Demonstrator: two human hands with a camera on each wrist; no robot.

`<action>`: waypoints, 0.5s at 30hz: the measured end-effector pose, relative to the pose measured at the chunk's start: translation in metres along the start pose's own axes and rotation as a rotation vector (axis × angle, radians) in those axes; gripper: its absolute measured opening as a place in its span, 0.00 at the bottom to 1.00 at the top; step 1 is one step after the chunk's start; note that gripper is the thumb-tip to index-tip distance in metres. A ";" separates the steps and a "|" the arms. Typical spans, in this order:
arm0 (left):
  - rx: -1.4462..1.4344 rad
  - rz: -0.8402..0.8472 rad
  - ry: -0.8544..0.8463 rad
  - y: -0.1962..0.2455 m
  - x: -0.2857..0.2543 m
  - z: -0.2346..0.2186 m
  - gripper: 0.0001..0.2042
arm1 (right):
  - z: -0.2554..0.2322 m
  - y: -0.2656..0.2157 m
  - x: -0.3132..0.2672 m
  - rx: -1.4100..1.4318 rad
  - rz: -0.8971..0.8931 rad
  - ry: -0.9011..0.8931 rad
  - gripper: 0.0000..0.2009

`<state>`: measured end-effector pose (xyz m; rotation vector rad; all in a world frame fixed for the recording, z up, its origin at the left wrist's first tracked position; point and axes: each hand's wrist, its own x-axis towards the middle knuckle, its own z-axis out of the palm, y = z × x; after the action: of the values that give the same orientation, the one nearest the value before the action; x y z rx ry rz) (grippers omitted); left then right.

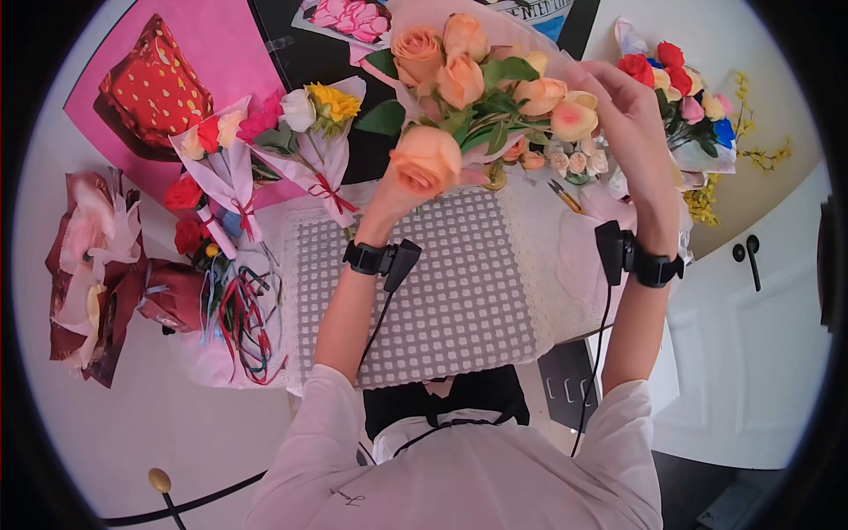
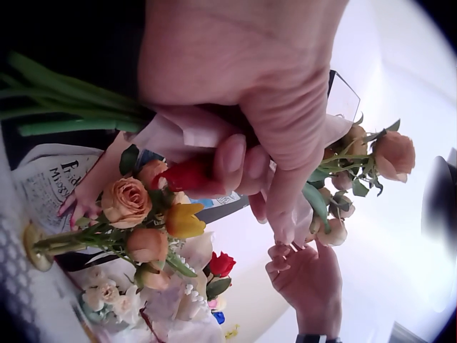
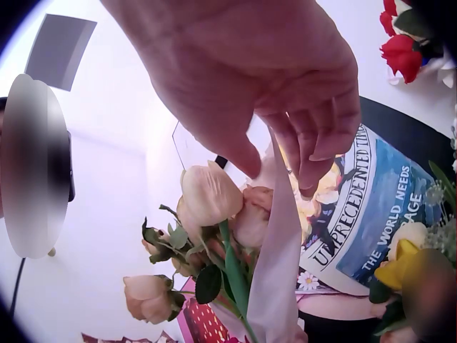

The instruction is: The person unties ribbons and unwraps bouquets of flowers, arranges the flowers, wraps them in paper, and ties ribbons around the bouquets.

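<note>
Peach roses (image 1: 462,81) (image 2: 394,154) (image 3: 212,194) and green leaves make up a bouquet in pale pink wrapping paper (image 3: 275,279). My left hand (image 1: 393,201) (image 2: 239,78) grips the wrapped lower part, with bare green stems (image 2: 71,100) sticking out past it. One large rose (image 1: 426,162) hides much of this hand in the head view. At the bouquet's right side is my right hand (image 1: 634,110) (image 2: 312,284) (image 3: 257,78), thumb and bent fingers apart on either side of the paper's edge, without a visible pinch.
A grey checked cloth (image 1: 415,283) covers the table's middle. Small wrapped bouquets (image 1: 230,177) and ribbons (image 1: 247,322) lie left. Several roses stand in a small vase (image 2: 37,246); scissors (image 1: 565,196) lie right, near a colourful bouquet (image 1: 698,106).
</note>
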<state>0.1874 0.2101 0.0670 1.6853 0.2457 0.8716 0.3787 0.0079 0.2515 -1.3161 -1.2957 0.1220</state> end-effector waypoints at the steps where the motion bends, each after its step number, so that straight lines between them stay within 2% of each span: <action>1: -0.210 -0.215 0.011 0.045 -0.007 0.014 0.36 | -0.004 0.003 0.002 -0.062 -0.002 -0.103 0.14; 2: -0.213 -0.213 0.008 0.037 -0.007 0.013 0.36 | -0.006 0.004 0.003 -0.066 -0.003 -0.101 0.14; 4: -0.040 0.011 0.004 0.007 -0.002 0.006 0.37 | -0.009 0.005 0.004 -0.133 -0.030 -0.143 0.12; 5: -0.042 0.013 0.004 0.001 0.005 0.012 0.37 | -0.009 0.006 0.005 -0.136 -0.031 -0.143 0.12; 7: -0.348 -0.075 0.208 -0.001 0.019 0.029 0.35 | -0.009 0.007 0.007 -0.216 -0.089 -0.093 0.10; 8: -0.350 -0.072 0.208 0.004 0.019 0.028 0.35 | -0.007 0.007 0.008 -0.218 -0.092 -0.094 0.10; 10: -0.013 0.045 0.154 0.021 0.016 0.022 0.30 | 0.000 0.005 0.009 -0.421 -0.252 0.026 0.09; 11: 0.156 0.102 0.127 0.030 0.015 0.021 0.27 | 0.003 0.001 0.008 -0.422 -0.254 0.026 0.09; 12: 0.156 0.103 0.127 0.035 0.014 0.022 0.27 | 0.007 -0.005 0.006 -0.474 -0.270 0.064 0.09; 15: 0.059 -0.113 0.103 0.046 0.010 0.024 0.28 | 0.013 -0.007 0.006 -0.556 -0.297 0.109 0.09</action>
<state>0.1974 0.1832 0.1115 1.6659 0.4358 0.8746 0.3672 0.0178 0.2567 -1.5426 -1.4711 -0.5458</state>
